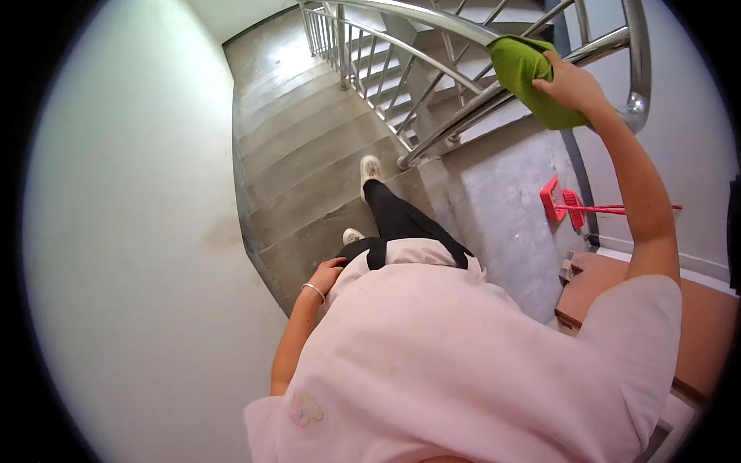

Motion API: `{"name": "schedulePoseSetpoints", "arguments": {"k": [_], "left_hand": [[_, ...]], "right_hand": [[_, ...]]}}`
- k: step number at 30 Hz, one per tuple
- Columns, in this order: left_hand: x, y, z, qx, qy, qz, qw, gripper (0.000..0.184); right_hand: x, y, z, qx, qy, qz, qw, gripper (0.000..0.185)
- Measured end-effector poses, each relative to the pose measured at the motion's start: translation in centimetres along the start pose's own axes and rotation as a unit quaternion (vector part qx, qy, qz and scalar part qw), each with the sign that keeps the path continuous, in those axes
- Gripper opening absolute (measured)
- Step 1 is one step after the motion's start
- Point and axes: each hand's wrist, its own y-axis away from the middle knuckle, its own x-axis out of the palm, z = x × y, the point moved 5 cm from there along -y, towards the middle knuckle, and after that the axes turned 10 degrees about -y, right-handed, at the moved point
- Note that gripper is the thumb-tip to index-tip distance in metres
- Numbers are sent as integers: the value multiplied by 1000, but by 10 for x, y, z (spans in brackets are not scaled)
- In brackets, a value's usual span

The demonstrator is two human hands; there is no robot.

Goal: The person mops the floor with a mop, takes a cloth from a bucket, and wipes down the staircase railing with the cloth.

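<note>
My right hand (573, 85) is closed on a green cloth (519, 71), its fingers pressing the cloth against the metal handrail (432, 18) near the rail's bend. The cloth drapes over the rail and hides part of it; its lower corner hangs below my hand. At my left side, my left hand (328, 276) rests against my upper thigh with its fingers stretched out and nothing in them. A pale bracelet (314, 291) circles that wrist.
Concrete stairs (301, 147) run beside the white wall (147, 231), with my white shoes (370, 171) on them. Metal balusters (378, 69) edge the flight. On the right stand a red dustpan (553, 199), a red brush (574, 208) and a brown box-like piece (602, 285).
</note>
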Motion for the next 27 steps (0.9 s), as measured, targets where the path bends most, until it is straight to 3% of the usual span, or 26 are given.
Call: {"name": "schedulePoseSetpoints", "arguments": {"k": [2,6,9,14,17,20,21,22,26,27], "left_hand": [[-1,-5,38,-47,127,-12,991,50],[-18,21,30,-77,212,-88,970,55],[-40,19,25,-23,87,-172,981,56],[-63,-41,72,-21,171,-199,965,55],[-95,-65,45,-14,5,-239,971,52],[-130,-134,16,-83,74,-257,960,47],[-130,-198,92,-63,61,-259,962,45],[-134,-198,40,-55,-13,-354,934,49],[-124,-209,49,-132,-110,-356,919,73],[-126,-200,33,-155,-72,-348,922,75]], "right_hand": [[11,-25,7,-16,-2,-17,1000,65],[44,-95,37,-24,-10,5,1000,63],[59,-148,68,-17,3,-29,999,63],[112,-263,111,0,-28,-21,999,58],[141,-334,144,2,-53,4,999,55],[173,-403,176,-4,-54,17,998,55],[187,-434,185,4,-56,18,998,58],[193,-455,193,16,-48,16,999,63],[249,-523,219,48,-42,54,997,73],[251,-543,224,50,-24,55,997,72]]}}
